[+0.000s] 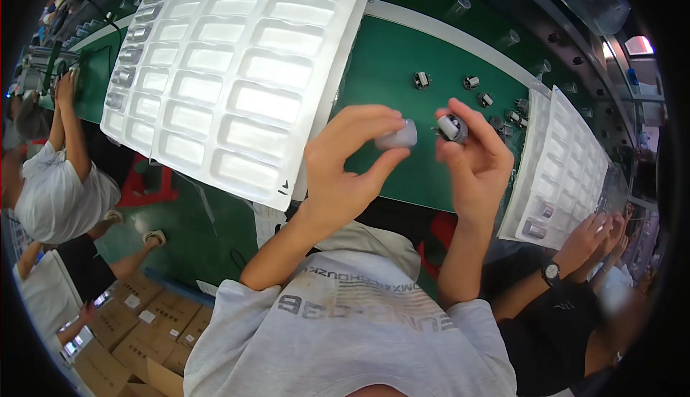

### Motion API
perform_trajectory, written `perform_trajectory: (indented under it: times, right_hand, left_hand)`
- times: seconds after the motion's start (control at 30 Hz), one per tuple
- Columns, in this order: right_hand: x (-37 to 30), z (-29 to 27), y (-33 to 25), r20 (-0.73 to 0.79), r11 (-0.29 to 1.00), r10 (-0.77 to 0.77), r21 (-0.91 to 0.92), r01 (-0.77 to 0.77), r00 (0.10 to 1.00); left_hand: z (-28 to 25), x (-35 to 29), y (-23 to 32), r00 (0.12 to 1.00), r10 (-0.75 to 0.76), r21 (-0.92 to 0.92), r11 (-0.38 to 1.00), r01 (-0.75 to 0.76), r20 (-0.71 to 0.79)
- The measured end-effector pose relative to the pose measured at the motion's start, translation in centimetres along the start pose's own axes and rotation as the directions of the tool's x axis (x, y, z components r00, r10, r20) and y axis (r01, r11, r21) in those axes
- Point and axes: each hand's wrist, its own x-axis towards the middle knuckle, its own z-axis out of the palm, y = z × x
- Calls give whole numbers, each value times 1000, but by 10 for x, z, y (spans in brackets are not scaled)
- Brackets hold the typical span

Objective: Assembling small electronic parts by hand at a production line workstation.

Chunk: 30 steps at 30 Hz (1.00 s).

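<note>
My left hand (339, 154) pinches a small greyish cylindrical cup (399, 135) between thumb and fingers, above the green bench top. Opposite it, my right hand (480, 154) grips a small round black part with a white block (451, 128) by its rim. A narrow gap separates the two pieces. Beyond my hands, similar black-and-white parts lie loose on the bench, one of them (422, 80) standing apart from a cluster (509, 119) near the right-hand tray.
A large white moulded tray (291, 102) lies at the left, with metal cylinders (130, 55) along its far-left row. Another white tray (568, 160) is at the right, beside a co-worker's hands (586, 242). Clear cylinders (460, 6) stand along the back ledge. Cardboard boxes (147, 325) sit lower left.
</note>
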Motion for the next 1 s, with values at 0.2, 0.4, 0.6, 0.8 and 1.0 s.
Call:
perform_trajectory:
  times: [0.2,0.4,0.6,0.8,1.0]
  right_hand:
    - [6,1,-2,162,934,-127,-313,173,979]
    - [7,4,0,136,975,-81,-195,107,987]
    - [6,-5,9,148,998,6,-68,4,989]
    - [12,-4,21,150,981,-161,-82,174,976]
    - [14,3,15,271,691,-391,-544,475,879]
  left_hand:
    - [-1,0,3,994,109,92,990,-106,-28]
    - [-2,1,3,990,141,93,986,-141,-2]
    - [3,0,0,991,132,33,991,-132,-13]
    - [6,-5,1,1000,-3,-112,994,0,-21]
    - [15,-1,-1,953,-302,-414,869,271,-9]
